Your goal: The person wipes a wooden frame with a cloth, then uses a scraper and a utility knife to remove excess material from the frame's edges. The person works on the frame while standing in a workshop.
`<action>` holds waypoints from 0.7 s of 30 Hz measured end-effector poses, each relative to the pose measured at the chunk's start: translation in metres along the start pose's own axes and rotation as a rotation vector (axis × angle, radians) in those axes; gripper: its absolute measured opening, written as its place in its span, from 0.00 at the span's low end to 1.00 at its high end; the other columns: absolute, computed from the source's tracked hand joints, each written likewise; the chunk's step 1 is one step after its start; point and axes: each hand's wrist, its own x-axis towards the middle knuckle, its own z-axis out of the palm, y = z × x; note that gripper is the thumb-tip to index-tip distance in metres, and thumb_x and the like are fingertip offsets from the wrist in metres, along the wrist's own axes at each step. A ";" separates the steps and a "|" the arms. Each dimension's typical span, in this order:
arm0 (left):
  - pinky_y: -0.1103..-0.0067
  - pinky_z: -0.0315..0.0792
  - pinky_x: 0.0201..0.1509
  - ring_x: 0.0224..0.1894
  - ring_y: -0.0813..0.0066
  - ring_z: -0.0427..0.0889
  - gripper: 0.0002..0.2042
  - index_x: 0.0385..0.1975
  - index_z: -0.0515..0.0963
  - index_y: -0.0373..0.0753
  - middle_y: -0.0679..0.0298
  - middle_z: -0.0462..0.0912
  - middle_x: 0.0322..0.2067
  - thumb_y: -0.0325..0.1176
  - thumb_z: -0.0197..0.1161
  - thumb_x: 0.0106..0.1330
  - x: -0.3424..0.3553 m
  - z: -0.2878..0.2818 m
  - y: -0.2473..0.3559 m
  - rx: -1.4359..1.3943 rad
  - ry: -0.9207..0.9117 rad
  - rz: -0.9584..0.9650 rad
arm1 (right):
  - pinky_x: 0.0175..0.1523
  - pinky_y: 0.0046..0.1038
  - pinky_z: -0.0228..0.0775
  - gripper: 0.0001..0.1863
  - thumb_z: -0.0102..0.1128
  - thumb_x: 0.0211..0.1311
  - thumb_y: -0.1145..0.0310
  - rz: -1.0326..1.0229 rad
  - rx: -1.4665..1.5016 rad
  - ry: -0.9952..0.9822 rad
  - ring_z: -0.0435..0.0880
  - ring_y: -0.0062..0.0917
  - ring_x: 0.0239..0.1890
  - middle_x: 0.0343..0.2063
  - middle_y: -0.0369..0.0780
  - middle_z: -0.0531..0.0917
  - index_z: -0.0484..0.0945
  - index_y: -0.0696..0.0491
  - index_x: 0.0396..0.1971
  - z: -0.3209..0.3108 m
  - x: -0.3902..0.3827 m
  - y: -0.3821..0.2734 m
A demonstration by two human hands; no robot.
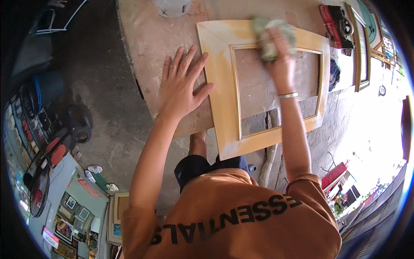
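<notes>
A pale yellow wooden picture frame (224,93) lies on the worn brown tabletop (148,41), its near edge jutting past the table's front edge. My right hand (280,47), slightly blurred, grips a crumpled greenish-white cloth (266,38) pressed on the far rail of the picture frame. Whitish and darker yellow patches show on the wood. On the left, my left hand (183,82) lies flat on the tabletop with fingers spread, its thumb and index finger at the picture frame's left rail. A metal bracelet (288,95) circles my right wrist.
A translucent tub (172,6) stands at the table's far edge. To the right are a red-and-black box (331,26) and a dark-edged picture frame (361,52). A black fan (43,179) stands at left, with sandals (93,173) on the floor.
</notes>
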 end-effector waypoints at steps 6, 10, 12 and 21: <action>0.50 0.49 0.78 0.77 0.55 0.59 0.36 0.72 0.68 0.58 0.63 0.64 0.74 0.60 0.65 0.64 -0.001 0.002 0.000 0.020 -0.020 -0.044 | 0.73 0.37 0.64 0.39 0.49 0.52 0.89 0.113 -0.044 0.022 0.70 0.40 0.72 0.67 0.45 0.76 0.74 0.49 0.67 -0.030 -0.014 0.068; 0.47 0.51 0.76 0.76 0.50 0.60 0.36 0.72 0.70 0.52 0.59 0.66 0.73 0.61 0.63 0.65 0.002 0.003 -0.002 0.052 -0.047 -0.023 | 0.76 0.39 0.58 0.29 0.53 0.60 0.86 -0.010 0.038 -0.074 0.72 0.40 0.72 0.65 0.46 0.78 0.78 0.55 0.63 -0.032 -0.022 0.052; 0.47 0.50 0.76 0.76 0.48 0.60 0.37 0.72 0.69 0.50 0.57 0.67 0.73 0.63 0.61 0.66 0.002 0.002 -0.001 0.070 -0.061 -0.019 | 0.77 0.46 0.55 0.23 0.60 0.55 0.82 -0.031 0.116 -0.100 0.70 0.42 0.73 0.63 0.46 0.80 0.85 0.54 0.53 -0.029 -0.018 0.028; 0.47 0.47 0.77 0.76 0.49 0.60 0.38 0.72 0.69 0.48 0.57 0.68 0.73 0.63 0.61 0.66 0.004 0.001 0.000 0.087 -0.115 -0.025 | 0.75 0.51 0.60 0.21 0.72 0.48 0.75 -0.235 0.108 -0.194 0.74 0.42 0.70 0.55 0.44 0.84 0.86 0.51 0.46 0.002 -0.007 -0.032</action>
